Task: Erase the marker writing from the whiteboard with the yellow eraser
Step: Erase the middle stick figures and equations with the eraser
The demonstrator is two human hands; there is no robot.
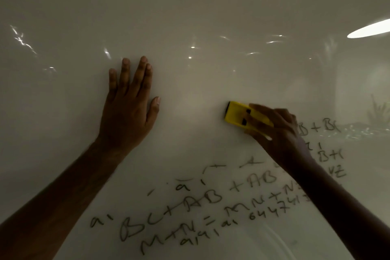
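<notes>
The whiteboard [190, 17] fills the whole view. Dark marker writing [202, 207] of letters, plus signs and numbers covers its lower middle and right, with faint broken strokes along its upper edge. My right hand [278, 133] grips the yellow eraser [238, 114] and holds it against the board just above the writing. My left hand [128, 103] lies flat on a blank part of the board to the left, fingers straight and pointing up.
Bright ceiling-light reflections glare on the glossy board, the strongest a white oval [369, 28] at the upper right. More writing [325, 131] shows right of my right hand, partly hidden by my wrist and forearm.
</notes>
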